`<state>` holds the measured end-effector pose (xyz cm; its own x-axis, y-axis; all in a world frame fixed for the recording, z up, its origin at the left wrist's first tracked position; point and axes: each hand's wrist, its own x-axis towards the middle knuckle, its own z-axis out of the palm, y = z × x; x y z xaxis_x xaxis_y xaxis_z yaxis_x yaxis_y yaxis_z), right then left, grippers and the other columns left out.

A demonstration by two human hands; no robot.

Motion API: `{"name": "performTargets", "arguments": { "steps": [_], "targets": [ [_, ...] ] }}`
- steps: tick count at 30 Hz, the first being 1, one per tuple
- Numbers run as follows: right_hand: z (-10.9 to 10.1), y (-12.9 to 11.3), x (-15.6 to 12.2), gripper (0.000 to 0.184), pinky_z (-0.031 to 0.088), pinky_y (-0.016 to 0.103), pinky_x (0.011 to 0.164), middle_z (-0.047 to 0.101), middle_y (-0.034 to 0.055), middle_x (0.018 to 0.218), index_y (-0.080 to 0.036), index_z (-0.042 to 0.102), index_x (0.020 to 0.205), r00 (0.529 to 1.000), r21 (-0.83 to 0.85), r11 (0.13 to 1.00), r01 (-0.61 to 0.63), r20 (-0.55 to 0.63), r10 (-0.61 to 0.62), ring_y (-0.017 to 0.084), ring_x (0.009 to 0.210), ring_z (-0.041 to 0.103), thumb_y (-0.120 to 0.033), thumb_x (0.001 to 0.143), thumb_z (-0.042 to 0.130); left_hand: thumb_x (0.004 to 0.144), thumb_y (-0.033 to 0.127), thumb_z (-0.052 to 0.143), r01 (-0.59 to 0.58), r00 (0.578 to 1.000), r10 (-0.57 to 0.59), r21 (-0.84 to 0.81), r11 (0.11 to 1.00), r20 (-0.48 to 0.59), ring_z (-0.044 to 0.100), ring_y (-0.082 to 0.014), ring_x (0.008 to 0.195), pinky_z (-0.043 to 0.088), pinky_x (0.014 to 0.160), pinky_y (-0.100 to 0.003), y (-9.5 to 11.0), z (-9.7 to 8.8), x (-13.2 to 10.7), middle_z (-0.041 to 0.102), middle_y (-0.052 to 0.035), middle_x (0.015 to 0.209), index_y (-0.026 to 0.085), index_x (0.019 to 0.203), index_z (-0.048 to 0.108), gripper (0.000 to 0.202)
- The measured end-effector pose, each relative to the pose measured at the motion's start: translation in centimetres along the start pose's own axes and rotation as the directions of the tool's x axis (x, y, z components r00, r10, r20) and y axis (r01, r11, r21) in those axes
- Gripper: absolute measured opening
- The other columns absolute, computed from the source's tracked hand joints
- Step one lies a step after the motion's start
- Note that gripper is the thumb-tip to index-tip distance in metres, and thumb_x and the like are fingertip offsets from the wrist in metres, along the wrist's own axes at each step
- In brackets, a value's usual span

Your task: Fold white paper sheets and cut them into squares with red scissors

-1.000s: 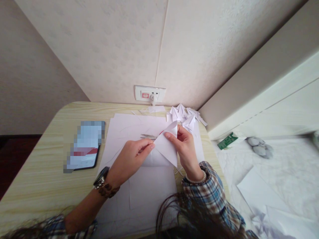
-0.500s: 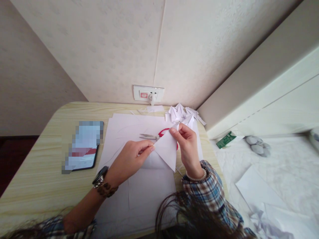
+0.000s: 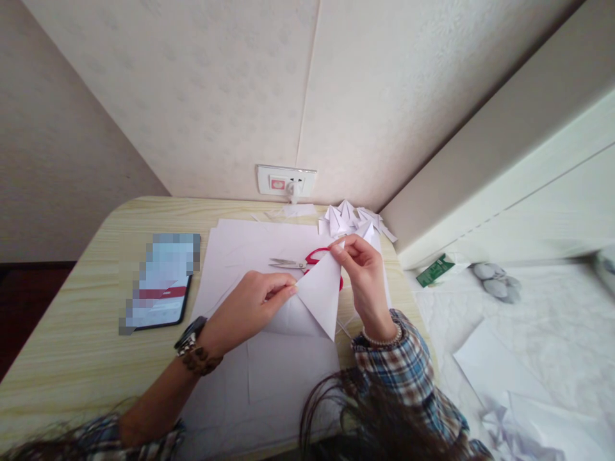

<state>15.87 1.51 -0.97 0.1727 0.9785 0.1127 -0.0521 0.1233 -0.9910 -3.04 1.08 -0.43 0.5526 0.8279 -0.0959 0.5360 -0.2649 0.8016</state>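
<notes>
A white sheet of paper folded into a triangle [image 3: 321, 294] is held up between my two hands. My left hand [image 3: 259, 299] pinches its left corner between thumb and forefinger. At the upper right corner, my right hand [image 3: 361, 266] grips the paper with thumb and fingers. Just behind the paper lie scissors with red handles [image 3: 314, 257], blades pointing left and partly covered by the fold. Larger white sheets [image 3: 230, 256] are spread flat on the table beneath. Beyond my right hand sits a cluster of folded paper pieces [image 3: 339, 219].
A phone [image 3: 166, 282] with a lit screen lies on the wooden table [image 3: 86, 307] at left. Paper scraps [image 3: 298, 209] lie below a wall socket [image 3: 287, 180] with a plug in it. On the white bedding at right are a green carton [image 3: 436, 270], a grey object [image 3: 497, 282] and loose paper [image 3: 500, 365].
The triangle's lower point has dropped slightly down and left. The fingers of my right hand have shifted their grip at the upper corner. My left hand has barely moved.
</notes>
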Motion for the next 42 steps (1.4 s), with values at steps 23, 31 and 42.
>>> {"name": "performTargets", "arguments": {
  "steps": [23, 31, 42],
  "targets": [
    [-0.96, 0.01, 0.27, 0.017, 0.047, 0.026, 0.060, 0.068, -0.0001, 0.066, -0.021, 0.071, 0.072, 1.000, -0.013, 1.000, -0.010, 0.020, 0.011, 0.013, 0.060, 0.060, -0.033, 0.082, 0.063, 0.088, 0.037, 0.046, 0.049, 0.998, -0.054, -0.091, 0.995, -0.044, 0.060, -0.0162, 0.062, 0.041, 0.056, -0.023, -0.34, 0.26, -0.05, 0.068, -0.0010, 0.069, 0.017, 0.074, 0.066, 0.032],
    [-0.76, 0.00, 0.08, 0.017, 0.042, 0.024, 0.058, 0.063, -0.0012, 0.067, -0.021, 0.070, 0.074, 1.000, -0.008, 1.000, 0.004, 0.002, -0.004, 0.012, 0.060, 0.052, -0.034, 0.082, 0.063, 0.087, 0.033, 0.046, 0.027, 0.999, -0.028, -0.019, 0.999, -0.046, 0.058, -0.0157, 0.061, 0.039, 0.057, -0.024, -0.02, -0.14, 0.03, 0.066, -0.0003, 0.066, 0.017, 0.071, 0.065, 0.030],
    [-0.92, 0.16, 0.38, 0.012, 0.044, 0.024, 0.063, 0.066, -0.0020, 0.070, -0.021, 0.066, 0.067, 0.994, 0.040, 0.996, -0.077, 0.078, 0.074, 0.012, 0.064, 0.056, -0.028, 0.075, 0.069, 0.087, 0.033, 0.047, 0.035, 0.999, -0.037, -0.068, 0.997, -0.030, 0.060, -0.0159, 0.062, 0.041, 0.057, -0.023, -0.24, -0.13, -0.03, 0.069, -0.0008, 0.069, 0.017, 0.073, 0.066, 0.028]
  ]
}}
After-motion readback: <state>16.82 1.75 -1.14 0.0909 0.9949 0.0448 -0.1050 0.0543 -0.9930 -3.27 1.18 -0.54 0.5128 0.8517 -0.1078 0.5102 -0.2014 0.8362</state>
